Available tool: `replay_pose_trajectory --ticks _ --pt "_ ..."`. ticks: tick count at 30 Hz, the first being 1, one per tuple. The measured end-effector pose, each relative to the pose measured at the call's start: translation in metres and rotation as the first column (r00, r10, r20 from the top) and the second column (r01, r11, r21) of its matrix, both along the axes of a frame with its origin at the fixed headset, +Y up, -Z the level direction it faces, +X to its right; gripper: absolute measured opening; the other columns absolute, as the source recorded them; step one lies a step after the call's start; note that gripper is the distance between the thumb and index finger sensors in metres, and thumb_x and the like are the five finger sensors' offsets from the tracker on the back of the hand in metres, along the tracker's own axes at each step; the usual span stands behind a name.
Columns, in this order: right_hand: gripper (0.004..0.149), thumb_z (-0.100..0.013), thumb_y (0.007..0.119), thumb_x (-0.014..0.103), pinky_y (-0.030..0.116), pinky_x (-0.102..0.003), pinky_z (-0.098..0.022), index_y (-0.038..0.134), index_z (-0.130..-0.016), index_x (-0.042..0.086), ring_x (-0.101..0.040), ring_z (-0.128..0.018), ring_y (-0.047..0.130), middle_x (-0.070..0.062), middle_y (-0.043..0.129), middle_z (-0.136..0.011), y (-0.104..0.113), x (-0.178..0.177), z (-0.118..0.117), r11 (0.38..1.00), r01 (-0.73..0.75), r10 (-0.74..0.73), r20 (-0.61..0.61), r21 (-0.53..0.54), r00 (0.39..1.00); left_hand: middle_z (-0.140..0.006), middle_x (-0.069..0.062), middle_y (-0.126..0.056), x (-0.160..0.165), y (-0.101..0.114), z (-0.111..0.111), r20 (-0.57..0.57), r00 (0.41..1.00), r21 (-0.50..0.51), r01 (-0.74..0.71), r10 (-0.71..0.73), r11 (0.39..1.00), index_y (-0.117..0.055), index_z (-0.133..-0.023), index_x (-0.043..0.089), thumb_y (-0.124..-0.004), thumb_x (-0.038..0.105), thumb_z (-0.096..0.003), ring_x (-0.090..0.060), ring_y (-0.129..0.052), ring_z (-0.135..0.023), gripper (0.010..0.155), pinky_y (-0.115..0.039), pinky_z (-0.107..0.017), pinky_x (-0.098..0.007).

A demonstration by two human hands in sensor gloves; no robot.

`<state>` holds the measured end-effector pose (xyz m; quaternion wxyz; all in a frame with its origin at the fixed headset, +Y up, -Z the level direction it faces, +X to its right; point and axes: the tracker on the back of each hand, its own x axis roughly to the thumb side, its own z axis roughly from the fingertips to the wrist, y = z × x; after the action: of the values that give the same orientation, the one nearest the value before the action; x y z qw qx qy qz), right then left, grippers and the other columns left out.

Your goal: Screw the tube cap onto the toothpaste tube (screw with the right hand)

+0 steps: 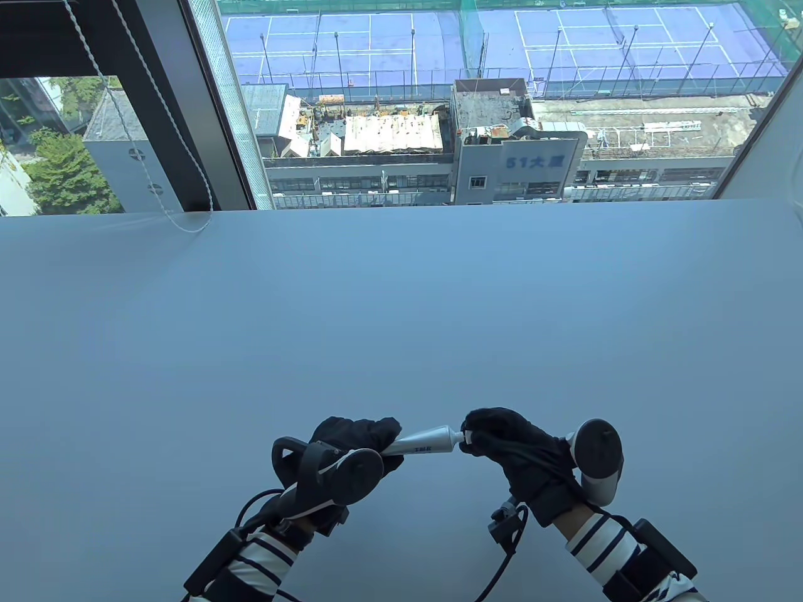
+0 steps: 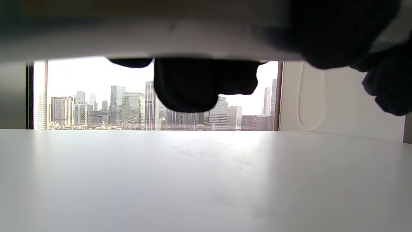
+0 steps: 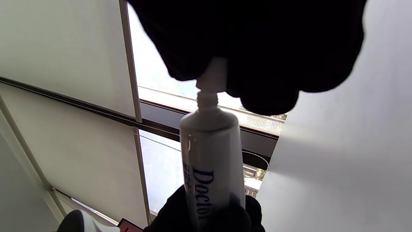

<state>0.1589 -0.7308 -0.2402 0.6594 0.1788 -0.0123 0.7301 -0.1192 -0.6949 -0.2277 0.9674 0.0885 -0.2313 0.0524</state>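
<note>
A white toothpaste tube (image 1: 423, 440) is held level above the table (image 1: 401, 301), near its front edge. My left hand (image 1: 357, 442) grips the tube's flat end. My right hand (image 1: 495, 436) pinches the small white cap (image 1: 467, 438) at the tube's nozzle. In the right wrist view the tube (image 3: 210, 154) points up at my right fingers (image 3: 267, 58), which hold the cap (image 3: 214, 75) on the threaded neck; a bit of thread still shows below the cap. In the left wrist view the tube (image 2: 145, 38) is a blurred band across the top with my fingers (image 2: 193, 83) around it.
The white table runs back to a large window (image 1: 489, 100) over rooftops and tennis courts. A blind cord (image 1: 157, 182) hangs at the back left and loops onto the table. Cables trail from both wrists at the front edge.
</note>
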Motion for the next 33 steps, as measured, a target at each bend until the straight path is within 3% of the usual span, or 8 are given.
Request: replay_pose_trajectory --ticks 8,19,25,27,29,33 --pt "0.035 -0.052 0.082 0.013 0.082 -0.058 -0.047 0.079 -0.085 0.001 -0.039 -0.061 0.097 -0.026 0.088 -0.078 0.001 -0.005 0.005 0.984 -0.151 0.151 -0.003 0.091 0.988 -0.087 -0.006 -0.085 0.006 -0.003 0.003 0.019 0.999 0.015 0.041 -0.042 0.999 -0.069 -0.095 0.032 -0.08 0.07 -0.0376 -0.028 -0.091 -0.076 0.07 -0.074 -0.067 -0.045" --pt "0.037 -0.056 0.075 0.018 0.085 -0.053 -0.035 0.079 -0.085 -0.004 -0.03 -0.043 0.098 -0.027 0.093 -0.064 -0.004 -0.009 0.005 0.982 -0.188 0.189 -0.001 0.027 0.982 -0.087 -0.006 -0.085 0.008 -0.004 0.004 0.016 0.998 0.023 0.063 -0.063 0.998 -0.069 -0.095 0.031 -0.081 0.07 -0.0374 -0.028 -0.091 -0.077 0.07 -0.074 -0.067 -0.045" --pt "0.044 -0.059 0.068 0.028 0.084 -0.052 -0.029 0.08 -0.081 -0.008 -0.027 -0.034 0.096 -0.022 0.094 -0.054 -0.01 -0.009 0.006 0.977 -0.213 0.213 -0.008 -0.03 0.977 -0.087 -0.006 -0.085 0.008 -0.004 0.004 0.018 0.998 0.014 0.06 -0.061 0.998 -0.069 -0.095 0.031 -0.081 0.07 -0.0374 -0.028 -0.091 -0.077 0.07 -0.074 -0.067 -0.046" --pt "0.053 -0.061 0.062 0.035 0.081 -0.055 -0.033 0.076 -0.086 -0.009 -0.032 -0.04 0.095 -0.025 0.091 -0.06 -0.011 -0.009 0.006 0.979 -0.204 0.203 -0.032 -0.006 0.979 -0.087 -0.006 -0.085 0.007 -0.005 0.003 0.015 0.999 0.009 0.05 -0.05 0.999 -0.069 -0.095 0.031 -0.081 0.07 -0.0375 -0.028 -0.091 -0.077 0.07 -0.074 -0.067 -0.046" --pt "0.064 -0.063 0.056 0.041 0.077 -0.058 -0.037 0.062 -0.1 -0.011 -0.036 -0.046 0.092 -0.028 0.087 -0.066 -0.013 -0.011 0.005 0.981 -0.194 0.192 -0.108 -0.009 0.975 -0.087 -0.006 -0.085 0.006 -0.004 0.003 0.01 0.999 0.01 0.046 -0.046 0.999 -0.069 -0.095 0.031 -0.08 0.07 -0.0376 -0.028 -0.091 -0.076 0.07 -0.074 -0.067 -0.046" --pt "0.051 -0.066 0.058 0.028 0.073 -0.06 -0.04 0.053 -0.102 -0.008 -0.038 -0.052 0.087 -0.03 0.08 -0.073 -0.014 -0.014 0.003 0.982 -0.186 0.179 -0.215 -0.016 0.96 -0.087 -0.006 -0.085 0.005 -0.003 0.002 0.001 0.999 0.014 0.046 -0.046 0.999 -0.069 -0.095 0.031 -0.081 0.07 -0.0376 -0.028 -0.091 -0.076 0.071 -0.074 -0.067 -0.046"
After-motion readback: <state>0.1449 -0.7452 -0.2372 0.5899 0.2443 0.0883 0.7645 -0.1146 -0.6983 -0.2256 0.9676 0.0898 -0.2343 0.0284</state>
